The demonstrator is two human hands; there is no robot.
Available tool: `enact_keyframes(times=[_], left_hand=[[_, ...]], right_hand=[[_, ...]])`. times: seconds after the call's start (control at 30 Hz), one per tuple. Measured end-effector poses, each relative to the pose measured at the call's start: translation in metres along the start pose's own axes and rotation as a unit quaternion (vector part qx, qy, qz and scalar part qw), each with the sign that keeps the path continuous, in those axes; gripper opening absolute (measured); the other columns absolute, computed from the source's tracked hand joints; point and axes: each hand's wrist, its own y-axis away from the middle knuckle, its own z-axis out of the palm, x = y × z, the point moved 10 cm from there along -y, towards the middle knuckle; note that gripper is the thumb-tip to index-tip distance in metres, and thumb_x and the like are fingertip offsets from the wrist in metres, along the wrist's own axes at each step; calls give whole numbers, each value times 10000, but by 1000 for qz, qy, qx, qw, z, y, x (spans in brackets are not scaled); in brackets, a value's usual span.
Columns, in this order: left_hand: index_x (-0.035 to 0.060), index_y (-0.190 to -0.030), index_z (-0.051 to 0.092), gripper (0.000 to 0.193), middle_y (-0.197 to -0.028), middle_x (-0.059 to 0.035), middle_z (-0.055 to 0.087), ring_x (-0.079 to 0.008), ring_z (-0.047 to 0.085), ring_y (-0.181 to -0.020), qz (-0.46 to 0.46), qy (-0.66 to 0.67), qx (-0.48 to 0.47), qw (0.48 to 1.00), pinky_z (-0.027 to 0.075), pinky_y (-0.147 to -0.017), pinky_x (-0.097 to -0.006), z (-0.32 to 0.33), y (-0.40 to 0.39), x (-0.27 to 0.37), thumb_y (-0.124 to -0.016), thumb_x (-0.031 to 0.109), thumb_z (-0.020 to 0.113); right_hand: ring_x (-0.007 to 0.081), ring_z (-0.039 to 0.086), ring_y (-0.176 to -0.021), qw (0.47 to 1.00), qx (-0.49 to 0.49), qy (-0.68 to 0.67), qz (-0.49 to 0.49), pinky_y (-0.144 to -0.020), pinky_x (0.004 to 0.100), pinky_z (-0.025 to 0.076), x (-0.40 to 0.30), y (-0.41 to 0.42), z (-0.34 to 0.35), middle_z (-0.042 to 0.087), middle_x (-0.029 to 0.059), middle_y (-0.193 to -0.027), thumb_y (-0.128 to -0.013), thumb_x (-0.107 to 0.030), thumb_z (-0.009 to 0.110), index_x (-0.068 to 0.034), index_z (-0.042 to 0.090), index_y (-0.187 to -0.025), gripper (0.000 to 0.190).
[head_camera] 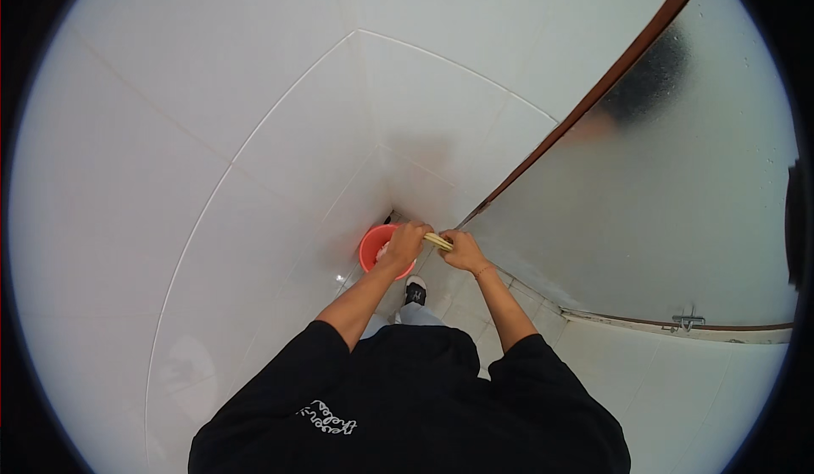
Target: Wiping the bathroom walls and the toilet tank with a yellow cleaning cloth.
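Between my two hands is a small pale-yellow folded piece (pixel 438 240), perhaps cloth or sponge; its exact kind cannot be told. My left hand (pixel 409 242) grips its left end, above a red plastic bucket (pixel 367 254). My right hand (pixel 463 251) pinches the right end, with a thin bracelet on that wrist. Crumpled whitish material (pixel 381 253) lies inside the bucket, partly hidden by my left hand and forearm. The bucket stands on the tiled floor close to the wall corner.
White tiled walls (pixel 286 156) meet in a corner ahead. To the right is a frosted panel (pixel 636 219) with a brown frame edge (pixel 588 102) and a metal latch (pixel 689 320). A dark blurred shape (pixel 655 73) shows on the panel. My dark shoe (pixel 416 292) is beside the bucket.
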Motion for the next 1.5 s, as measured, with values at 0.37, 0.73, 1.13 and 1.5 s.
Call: enact_keyframes(times=[0.37, 0.73, 1.13, 1.5], left_hand=[[55, -1076, 625, 345, -1034, -157, 623, -339, 575, -1014, -16, 85, -39, 995, 457, -870, -430, -58, 66, 10, -750, 147, 694], [-8, -1054, 580, 332, -927, -135, 636, -214, 603, -885, -386, 253, -41, 886, 463, -786, -329, -3, 360, -177, -937, 299, 527], [11, -1068, 602, 246, -910, -148, 661, -248, 635, -797, -464, 212, 114, 853, 494, -736, -326, -69, 433, -169, -937, 205, 529], [-25, -1113, 547, 239, -1083, -206, 614, -322, 603, -982, -138, -71, 312, 937, 473, -848, -391, -320, 285, 59, -891, 49, 494]], right_hand=[[221, 668, -801, 962, -63, -263, -46, -740, 334, 522, -65, 19, 36, 685, 133, -921, -792, -65, 612, 7, 642, -1073, 291], [258, 570, -699, 807, 544, 135, -185, -638, 349, 457, -276, 12, -277, 642, 85, -872, -731, 9, 573, -53, 656, -988, 278], [193, 519, -938, 741, 277, 527, -309, -777, 307, 454, -160, -101, -57, 528, 62, -1038, -778, -101, 552, -21, 574, -1159, 390], [340, 640, -856, 925, 223, -193, 238, -787, 382, 490, 102, -5, -10, 683, 132, -921, -778, -97, 635, -18, 669, -1042, 277]])
